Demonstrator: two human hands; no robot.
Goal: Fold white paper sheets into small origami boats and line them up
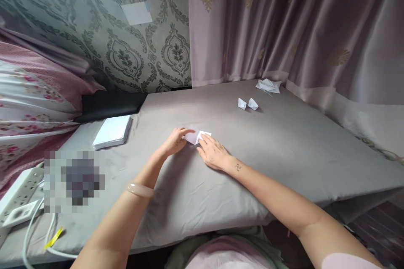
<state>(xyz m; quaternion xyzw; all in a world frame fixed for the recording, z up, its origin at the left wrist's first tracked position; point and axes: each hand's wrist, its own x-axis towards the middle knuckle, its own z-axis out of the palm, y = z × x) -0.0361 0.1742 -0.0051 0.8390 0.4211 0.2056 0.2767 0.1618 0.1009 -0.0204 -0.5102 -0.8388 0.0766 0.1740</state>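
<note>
1. The left hand (177,141) reaches over the left edge of the white paper (191,138), a finger lying across its upper side; I cannot tell whether the thumb closes on it from beneath.
2. The right hand (214,151) lies flat on the paper's right part, fingers stretched out side by side, thumb apart from them, pinching nothing visible.
3. The paper sits between the 2 hands on the grey cloth (293,147); a crease separates its shaded left part from its brighter right part.
4. Beyond the right hand, 2 small folded pieces (253,104) stand just beside each other; farther back, near the curtain (246,29), lie more folded papers (268,85).
5. Well to the left is a paper stack (112,130), near a black item (113,104).
6. A power strip (31,175) rests at the left edge; a blurred patch hides what lies beside it.
7. A pale bangle (139,190) circles the left forearm.
</note>
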